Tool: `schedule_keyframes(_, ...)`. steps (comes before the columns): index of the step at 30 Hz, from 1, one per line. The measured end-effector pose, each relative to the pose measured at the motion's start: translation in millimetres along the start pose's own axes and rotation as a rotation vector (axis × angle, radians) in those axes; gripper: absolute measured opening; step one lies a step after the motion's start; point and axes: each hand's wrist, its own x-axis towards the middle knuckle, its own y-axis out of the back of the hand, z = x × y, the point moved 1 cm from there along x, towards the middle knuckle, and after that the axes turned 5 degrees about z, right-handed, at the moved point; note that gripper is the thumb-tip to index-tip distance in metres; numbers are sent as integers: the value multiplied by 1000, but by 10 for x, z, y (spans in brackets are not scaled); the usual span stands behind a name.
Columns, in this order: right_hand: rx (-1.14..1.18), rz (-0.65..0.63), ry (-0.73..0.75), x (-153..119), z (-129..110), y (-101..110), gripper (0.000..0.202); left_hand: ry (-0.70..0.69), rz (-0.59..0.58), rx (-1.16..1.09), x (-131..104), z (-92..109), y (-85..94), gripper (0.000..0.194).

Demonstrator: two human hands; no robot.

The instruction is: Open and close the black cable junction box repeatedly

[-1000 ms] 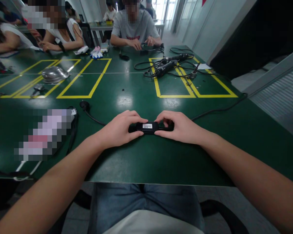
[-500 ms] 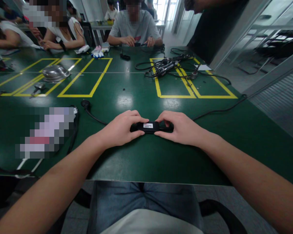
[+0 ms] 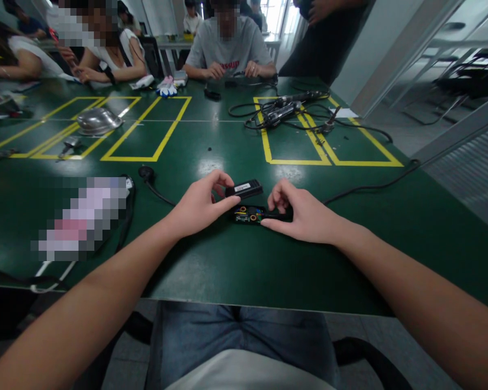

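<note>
A black plastic cover [image 3: 250, 188] with a white label is pinched by its left end between the thumb and fingers of my left hand [image 3: 201, 203]. It is tilted and raised just behind the opened lower case half [image 3: 246, 215], which shows a circuit board with copper-coloured rings and small coloured parts. My right hand [image 3: 309, 214] grips the right end of this case half, the thumb at its near edge and the fingers curled above. A black cable [image 3: 361, 189] leads off to the right from behind that hand. To the left, a cord ends in a black power plug [image 3: 146, 174].
A pixelated item [image 3: 85, 216] with a white strap lies at the left. Farther back on the green table are a metal bowl-like part [image 3: 100, 122], yellow tape outlines and a tangle of black cables with tools [image 3: 282, 112]. A co-worker [image 3: 231, 51] sits across.
The labelled cover has come off the case and moved up and back in my left hand, exposing the circuit board. My right hand has stayed at the case's right end.
</note>
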Motion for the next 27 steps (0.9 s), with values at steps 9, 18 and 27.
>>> schedule_keyframes(9,-76,-17,119,-1,-27,44,16,-47,2,293,35,-87,-6,9)
schedule_keyframes(18,-50,-51,101,19,-22,27,9,-253,-201,146,-46,29,67,12)
schedule_keyframes(27,-80,-1,147,11,-56,-1,7,-207,-230,101,-47,46,62,14)
